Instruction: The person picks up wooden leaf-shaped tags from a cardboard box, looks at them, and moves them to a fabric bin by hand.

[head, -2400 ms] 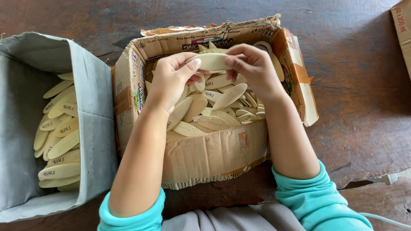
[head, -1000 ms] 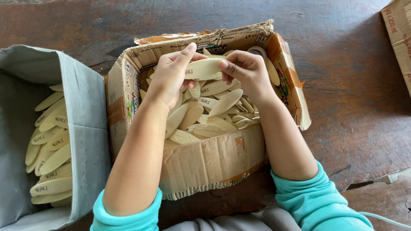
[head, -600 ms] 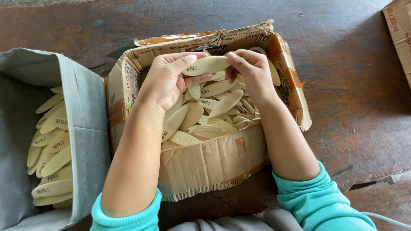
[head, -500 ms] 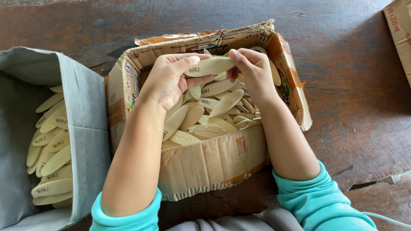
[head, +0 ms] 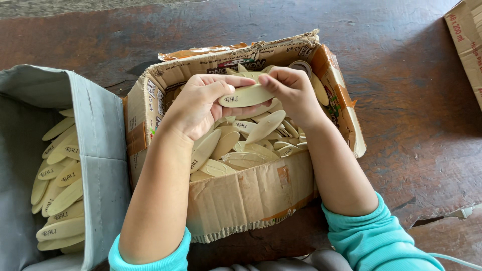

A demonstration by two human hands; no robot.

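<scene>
A torn cardboard box (head: 251, 200) in front of me holds several pale wooden leaf-shaped pieces (head: 251, 145) with small dark lettering. Both hands hover over it and share one such wooden piece (head: 246, 96), held flat and level. My left hand (head: 201, 105) pinches its left end between thumb and fingers. My right hand (head: 291, 93) grips its right end. Both forearms end in teal sleeves.
A grey fabric bin (head: 100, 150) at the left holds more of the same wooden pieces (head: 57, 190). Everything sits on a dark, worn wooden table (head: 411, 125). Another cardboard box corner (head: 467, 40) shows at the top right. A white cable (head: 467, 213) lies at the right.
Both hands have stayed over the box with the same wooden piece, turning and shifting it slightly. The view has drifted a little.
</scene>
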